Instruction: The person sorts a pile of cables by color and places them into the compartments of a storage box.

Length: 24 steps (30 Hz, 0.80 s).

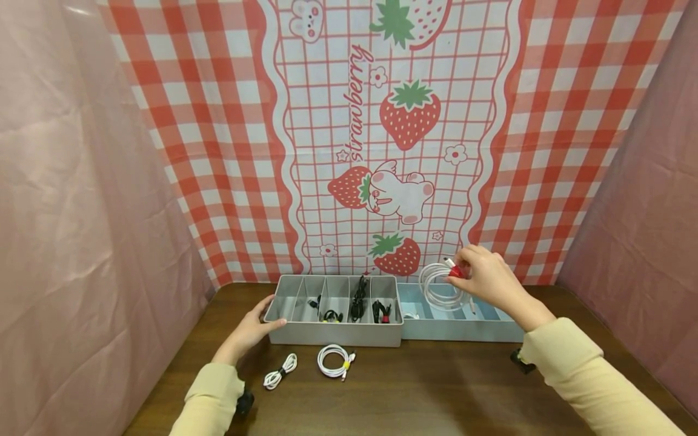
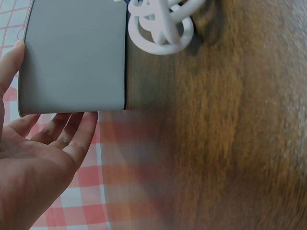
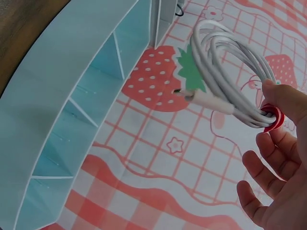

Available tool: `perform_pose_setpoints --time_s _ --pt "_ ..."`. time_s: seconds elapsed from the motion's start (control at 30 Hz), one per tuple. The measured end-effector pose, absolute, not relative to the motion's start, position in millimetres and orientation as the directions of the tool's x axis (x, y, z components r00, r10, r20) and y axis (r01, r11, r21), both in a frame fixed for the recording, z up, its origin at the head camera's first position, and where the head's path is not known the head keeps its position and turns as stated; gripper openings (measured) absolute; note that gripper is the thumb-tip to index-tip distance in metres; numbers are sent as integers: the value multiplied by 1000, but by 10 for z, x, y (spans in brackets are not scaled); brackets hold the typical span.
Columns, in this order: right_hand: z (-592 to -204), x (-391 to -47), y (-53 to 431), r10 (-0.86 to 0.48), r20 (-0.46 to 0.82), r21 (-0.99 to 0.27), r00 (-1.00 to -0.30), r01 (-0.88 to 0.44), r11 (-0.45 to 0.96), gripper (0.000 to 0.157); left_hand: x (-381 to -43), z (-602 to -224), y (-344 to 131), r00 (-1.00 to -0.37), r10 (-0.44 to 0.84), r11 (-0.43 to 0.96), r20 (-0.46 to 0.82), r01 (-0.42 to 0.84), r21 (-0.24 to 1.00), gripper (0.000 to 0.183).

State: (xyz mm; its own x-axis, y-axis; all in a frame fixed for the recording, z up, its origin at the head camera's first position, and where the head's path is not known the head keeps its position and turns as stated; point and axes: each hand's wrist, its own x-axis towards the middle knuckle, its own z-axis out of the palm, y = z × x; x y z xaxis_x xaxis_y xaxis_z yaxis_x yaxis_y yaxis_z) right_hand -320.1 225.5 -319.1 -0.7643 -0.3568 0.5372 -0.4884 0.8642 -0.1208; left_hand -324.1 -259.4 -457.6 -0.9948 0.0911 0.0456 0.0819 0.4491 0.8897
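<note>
My right hand (image 1: 485, 275) pinches a coiled white charging cable (image 3: 225, 72) by its red strap (image 3: 274, 117), above the light blue divided box (image 1: 463, 330). One plug (image 3: 206, 100) sticks out of the coil. At the left end of the grey divided box (image 1: 335, 334), my left hand (image 1: 251, 327) lays its thumb on the front rim and touches the end wall with loosely extended fingers. Black cables (image 1: 358, 298) lie in several grey compartments, one with a red tie. A white cable (image 1: 411, 315) shows in the blue box's leftmost compartment.
On the brown table (image 1: 414, 387), in front of the grey box, lie a white cable with a black tie (image 1: 280, 371) and a round white coil with a yellow tie (image 1: 335, 361). A strawberry-print cloth (image 1: 409, 115) hangs right behind both boxes.
</note>
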Motion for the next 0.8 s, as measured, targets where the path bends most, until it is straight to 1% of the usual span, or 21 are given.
perform_pose_setpoints --time_s 0.23,0.57,0.8 --pt "-3289 -3309 2305 -326 548 -137 -770 -468 873 35 -3008 -4253 -2476 -993 115 416 32 78 906 78" --pt "-3394 -3396 2272 -249 503 -226 -828 -403 887 33 -3016 -4260 -2476 -993 113 418 29 74 905 78" --pt "-3472 -3449 2254 -216 512 -242 -831 -381 892 31 -2984 -4229 -2465 -993 116 422 36 82 903 78"
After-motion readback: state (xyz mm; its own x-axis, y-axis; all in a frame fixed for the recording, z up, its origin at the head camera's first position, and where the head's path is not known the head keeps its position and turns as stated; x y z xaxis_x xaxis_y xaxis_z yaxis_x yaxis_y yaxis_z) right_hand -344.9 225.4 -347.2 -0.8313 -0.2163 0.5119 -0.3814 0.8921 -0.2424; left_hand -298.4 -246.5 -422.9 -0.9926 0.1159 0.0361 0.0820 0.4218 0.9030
